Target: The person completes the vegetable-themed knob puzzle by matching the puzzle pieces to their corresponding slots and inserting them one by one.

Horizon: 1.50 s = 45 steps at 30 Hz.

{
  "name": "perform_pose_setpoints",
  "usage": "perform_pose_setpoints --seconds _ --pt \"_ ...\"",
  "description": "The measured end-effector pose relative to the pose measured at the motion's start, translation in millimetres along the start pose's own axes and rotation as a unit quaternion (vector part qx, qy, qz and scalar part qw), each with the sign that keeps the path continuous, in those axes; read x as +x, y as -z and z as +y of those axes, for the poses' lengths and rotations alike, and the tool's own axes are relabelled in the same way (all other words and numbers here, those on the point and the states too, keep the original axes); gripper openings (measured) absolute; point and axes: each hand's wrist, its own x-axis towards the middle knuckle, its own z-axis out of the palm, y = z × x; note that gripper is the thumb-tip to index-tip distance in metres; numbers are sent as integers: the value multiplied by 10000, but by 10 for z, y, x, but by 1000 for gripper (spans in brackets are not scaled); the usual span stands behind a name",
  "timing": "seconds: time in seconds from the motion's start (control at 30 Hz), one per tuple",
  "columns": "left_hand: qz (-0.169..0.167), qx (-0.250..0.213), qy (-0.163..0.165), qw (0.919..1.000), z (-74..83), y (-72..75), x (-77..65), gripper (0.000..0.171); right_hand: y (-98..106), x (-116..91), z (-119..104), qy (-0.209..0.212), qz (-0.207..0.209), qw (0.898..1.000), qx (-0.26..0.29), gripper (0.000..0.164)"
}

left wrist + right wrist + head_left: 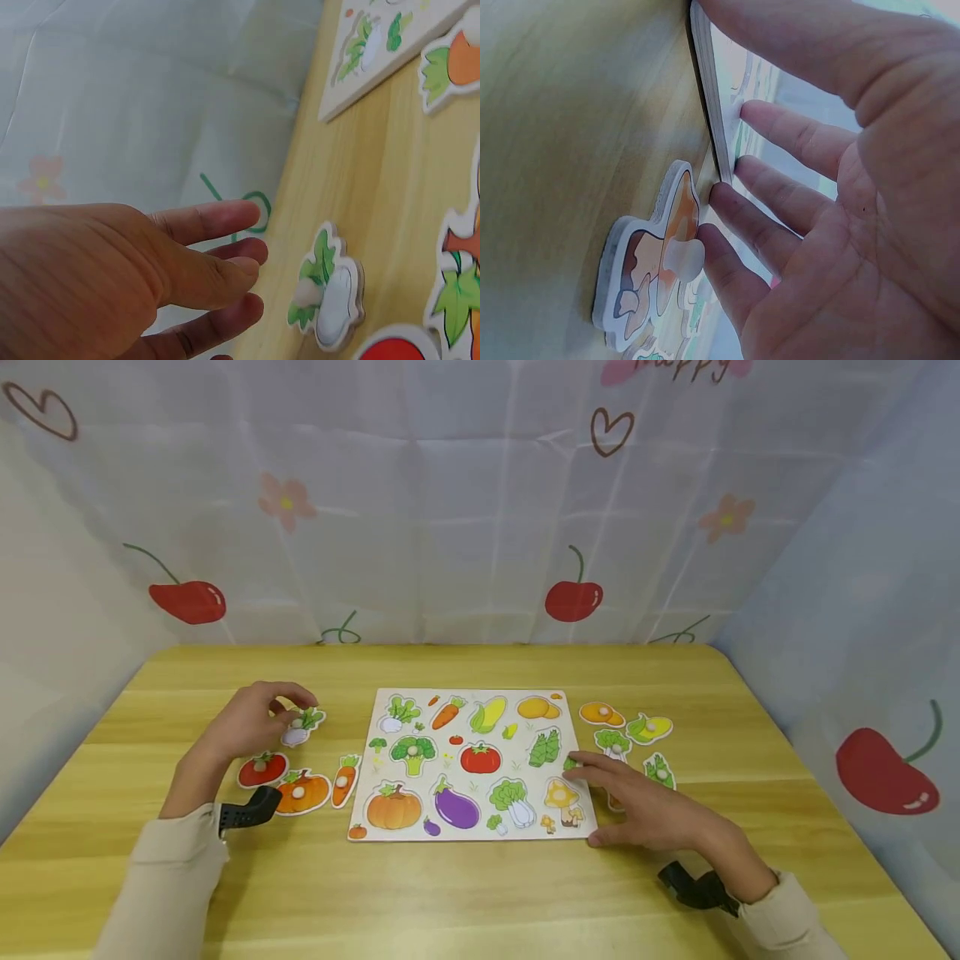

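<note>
My left hand (251,718) hovers at the turnip piece (296,737), left of the wooden vegetable puzzle board (468,839). In the left wrist view, its thumb and fingers are loosely bent and apart from that piece's white knob (307,292). My right hand (648,803) lies over the board's right edge, fingers fairly straight and fingertips at the board's surface. Its thumb is at the lower right corner. Under this hand, a mushroom piece (639,262) lies on the table, mostly hidden in the head view. A broccoli piece (413,755) with a knob sits in the board.
Tomato (262,770), pumpkin (303,793) and carrot (345,782) pieces lie left of the board. Potato-like orange (602,714), corn (649,728), cabbage (612,742) and leafy green (660,770) pieces lie to its right. A printed curtain (420,527) hangs behind the table.
</note>
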Motion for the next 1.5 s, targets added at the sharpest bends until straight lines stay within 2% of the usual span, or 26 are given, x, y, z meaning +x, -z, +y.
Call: perform_pose_setpoints --seconds 0.27,0.7,0.93,1.1,1.27,1.5 --pt "-180 -81 189 9996 -59 0 -20 23 10 -1 5 -19 -37 9998 191 72" --pt "-95 -89 300 9995 -146 -36 -22 20 7 8 -5 -65 14 10000 -3 72" --pt "-213 -155 379 9989 -174 -59 -15 19 9 20 -12 -142 2 9999 11 72" --pt "-116 -167 436 9988 -176 -82 0 17 27 16 -19 -103 4 9999 -33 72" --pt "29 -84 325 9994 -181 -89 15 17 35 18 -16 -56 16 10000 -51 72" --pt "109 -110 356 9992 -110 -111 27 16 16 19 6 -42 -16 10000 38 73"
